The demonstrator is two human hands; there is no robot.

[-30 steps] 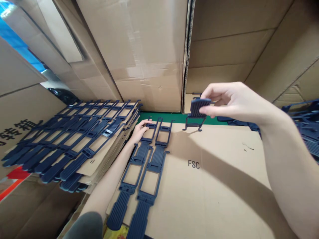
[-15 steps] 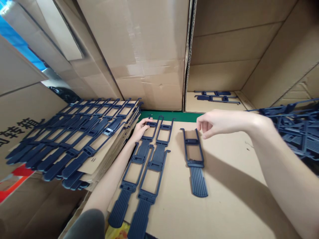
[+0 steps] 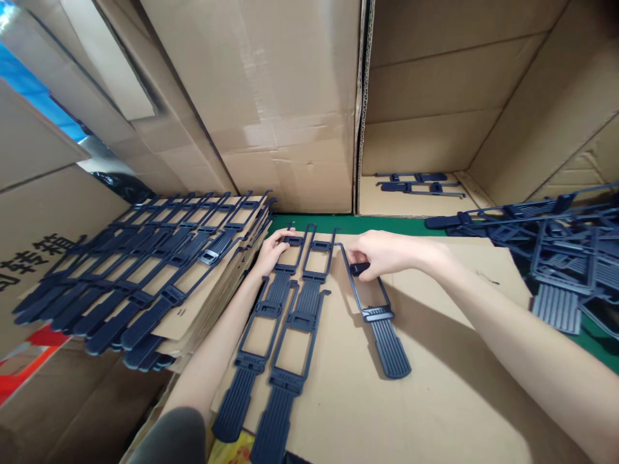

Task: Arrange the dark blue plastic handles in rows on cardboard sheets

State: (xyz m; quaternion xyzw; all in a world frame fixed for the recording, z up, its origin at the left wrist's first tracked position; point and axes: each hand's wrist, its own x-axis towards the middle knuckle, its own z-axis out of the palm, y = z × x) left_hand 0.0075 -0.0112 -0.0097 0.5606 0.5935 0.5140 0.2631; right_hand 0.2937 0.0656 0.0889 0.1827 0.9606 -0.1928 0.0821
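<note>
On the cardboard sheet (image 3: 338, 412) lie dark blue plastic frames with hooked ends and ribbed tongues. My right hand (image 3: 382, 254) is closed around the upper part of a single frame (image 3: 385, 335), which sits tilted, its tongue toward me. Farther left, my left hand (image 3: 275, 251) has its fingers curled at the upper end of another frame (image 3: 290, 258). Beside that one lies a similar frame (image 3: 316, 264). Two more, a left frame (image 3: 256, 345) and a right frame (image 3: 293, 354), lie nearer me with their hooked ends overlapping the tongues of the upper ones.
A stack of cardboard sheets (image 3: 193, 322) with rows of frames stands at left. Loose frames (image 3: 565, 258) are heaped at right on the green surface (image 3: 333, 223). An open carton (image 3: 425, 142) at the back holds two frames. A tall carton (image 3: 290, 109) stands beside it.
My right hand has moved left and closed over the upper part of the single frame. That frame has turned, its hooked end shifting left. My left hand has stayed in place.
</note>
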